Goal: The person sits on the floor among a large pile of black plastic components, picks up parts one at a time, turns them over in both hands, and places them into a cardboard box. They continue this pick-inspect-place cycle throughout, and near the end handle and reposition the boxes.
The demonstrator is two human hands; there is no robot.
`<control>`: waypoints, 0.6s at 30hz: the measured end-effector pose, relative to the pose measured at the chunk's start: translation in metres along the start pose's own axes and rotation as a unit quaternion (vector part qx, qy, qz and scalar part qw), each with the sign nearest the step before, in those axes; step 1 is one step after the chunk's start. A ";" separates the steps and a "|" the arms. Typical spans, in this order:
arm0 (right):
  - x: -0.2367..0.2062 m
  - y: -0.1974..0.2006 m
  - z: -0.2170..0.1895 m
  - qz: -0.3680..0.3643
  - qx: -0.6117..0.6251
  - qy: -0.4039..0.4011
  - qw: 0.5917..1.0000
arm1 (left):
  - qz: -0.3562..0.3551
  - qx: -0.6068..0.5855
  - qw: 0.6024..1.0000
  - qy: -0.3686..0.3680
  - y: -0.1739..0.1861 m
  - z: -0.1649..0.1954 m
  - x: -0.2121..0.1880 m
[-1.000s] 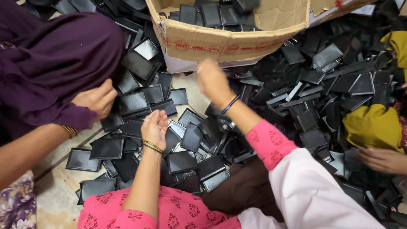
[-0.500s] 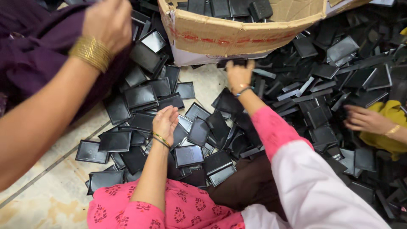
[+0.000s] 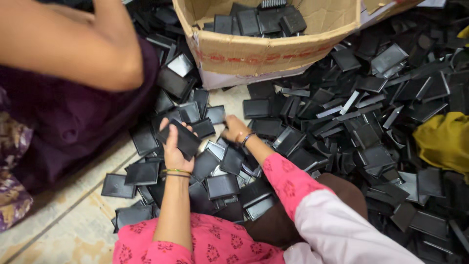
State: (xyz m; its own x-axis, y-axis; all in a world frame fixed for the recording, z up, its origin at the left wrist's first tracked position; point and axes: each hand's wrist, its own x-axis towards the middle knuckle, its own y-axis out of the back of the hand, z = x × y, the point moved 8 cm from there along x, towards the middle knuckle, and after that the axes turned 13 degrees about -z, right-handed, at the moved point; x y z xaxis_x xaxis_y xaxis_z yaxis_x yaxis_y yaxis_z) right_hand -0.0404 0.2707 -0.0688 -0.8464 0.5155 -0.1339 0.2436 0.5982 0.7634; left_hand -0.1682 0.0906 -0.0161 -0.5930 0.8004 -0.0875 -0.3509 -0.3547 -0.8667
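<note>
My left hand (image 3: 173, 151) holds a flat black square plastic piece (image 3: 184, 139) a little above the heap, fingers wrapped round its edge. Gold bangles sit on that wrist. My right hand (image 3: 237, 131), with a dark bangle and a pink sleeve behind it, rests fingers-down on the heap of black square pieces (image 3: 220, 166). Its fingertips curl over one by a gap of bare floor, and I cannot see whether they grip it. The cardboard box (image 3: 264, 49) stands just beyond, with several black pieces inside.
Another person's bare arm (image 3: 73, 44) and purple clothing (image 3: 73, 122) fill the upper left. Black pieces cover the floor to the right (image 3: 371, 107). A yellow cloth (image 3: 442, 142) lies at the right edge. Pale tiled floor (image 3: 63, 220) shows at lower left.
My right hand has come back from the box's front wall to the heap near me. My left hand has picked up a black piece. The other person's arm has swung across the upper left.
</note>
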 end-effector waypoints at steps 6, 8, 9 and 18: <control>-0.015 -0.031 0.031 -0.139 -0.181 -0.041 0.973 | 0.021 0.031 0.991 0.132 0.037 -0.050 0.009; -0.034 -0.003 0.032 -0.106 -0.175 -0.050 0.978 | -0.022 0.022 0.975 0.219 0.034 -0.071 0.007; -0.045 0.018 0.038 -0.089 -0.160 -0.085 0.979 | -0.025 0.022 0.963 0.269 0.033 -0.081 0.003; -0.167 0.134 -0.059 0.260 0.107 -0.074 0.957 | -0.049 -0.012 0.864 0.501 -0.034 -0.133 -0.065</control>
State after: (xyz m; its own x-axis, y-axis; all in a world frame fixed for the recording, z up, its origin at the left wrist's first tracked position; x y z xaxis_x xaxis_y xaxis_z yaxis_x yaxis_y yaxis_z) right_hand 0.1058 0.2290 0.0934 -0.5107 0.8501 0.1285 0.7191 0.3405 0.6057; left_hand -0.0212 0.1153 -0.0464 0.3678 0.8470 -0.3839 -0.3420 -0.2607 -0.9028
